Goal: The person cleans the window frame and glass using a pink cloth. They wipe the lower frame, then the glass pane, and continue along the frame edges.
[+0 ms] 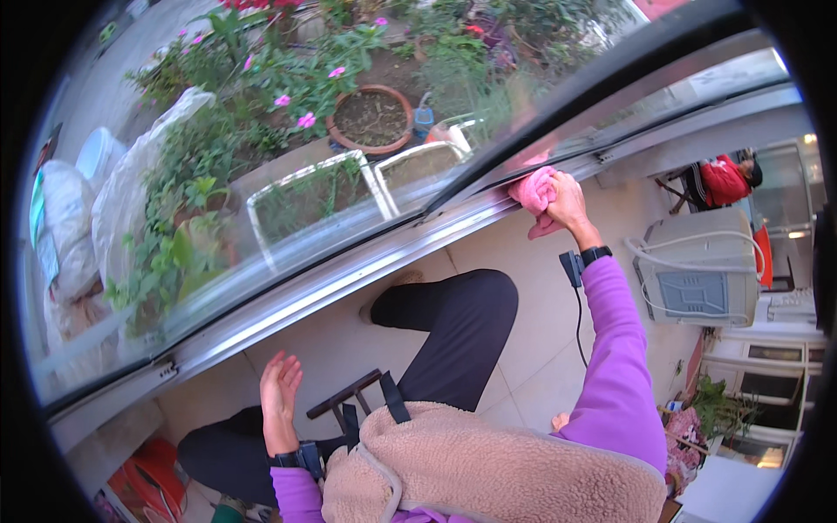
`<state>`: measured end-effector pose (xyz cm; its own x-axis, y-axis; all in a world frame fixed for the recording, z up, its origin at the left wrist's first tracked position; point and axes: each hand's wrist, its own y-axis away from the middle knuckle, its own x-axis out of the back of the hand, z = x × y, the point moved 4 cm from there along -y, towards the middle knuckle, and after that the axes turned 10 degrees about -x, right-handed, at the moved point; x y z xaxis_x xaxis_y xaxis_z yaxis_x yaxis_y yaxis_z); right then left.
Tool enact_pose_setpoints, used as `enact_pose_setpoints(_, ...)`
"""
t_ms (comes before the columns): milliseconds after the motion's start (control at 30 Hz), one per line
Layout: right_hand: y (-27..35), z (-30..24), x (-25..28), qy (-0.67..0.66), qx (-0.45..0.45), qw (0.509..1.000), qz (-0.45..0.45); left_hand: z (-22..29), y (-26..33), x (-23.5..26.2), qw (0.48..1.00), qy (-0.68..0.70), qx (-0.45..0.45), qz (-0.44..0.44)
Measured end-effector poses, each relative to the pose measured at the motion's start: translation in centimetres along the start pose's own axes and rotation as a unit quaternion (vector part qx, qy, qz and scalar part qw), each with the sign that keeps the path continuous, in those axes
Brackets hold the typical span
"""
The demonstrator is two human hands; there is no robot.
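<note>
A bunched pink cloth (538,193) is gripped in my right hand (568,202), my arm stretched far to the front right. The cloth presses against the silver metal window track (384,268), beside the dark-edged sliding glass pane (523,131). My left hand (280,394) hangs in the air above my left thigh, fingers straight and holding nothing. The track runs slantwise between my knees and the glass.
Beyond the glass are flowering plants, a round clay pot (370,119) and white-framed planters (318,200). A grey washing machine (702,266) stands at the right, with a seated person in red (724,179) farther off. An orange-red item (150,479) lies lower left.
</note>
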<state>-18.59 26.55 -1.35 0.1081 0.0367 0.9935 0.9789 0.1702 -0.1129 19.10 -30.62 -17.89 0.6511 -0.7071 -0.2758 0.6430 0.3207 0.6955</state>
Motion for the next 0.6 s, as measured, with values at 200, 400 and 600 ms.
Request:
enact_pose_setpoints(200,4.5,-15.3,0.7,-0.117,0.141,0.983,0.025,1.2,0.5,1.1,1.000,0.023,-0.012,-0.008)
enact_pose_setpoints(400,10.4,-33.6,1.2,-0.200,0.221,0.954,0.011,2.3,1.9,4.0,0.998,0.053,-0.033,-0.003)
enact_pose_setpoints(600,15.1,-50.0,0.1,-0.216,0.309,0.925,0.033,3.3,4.2,7.7,0.992,0.098,-0.079,0.014)
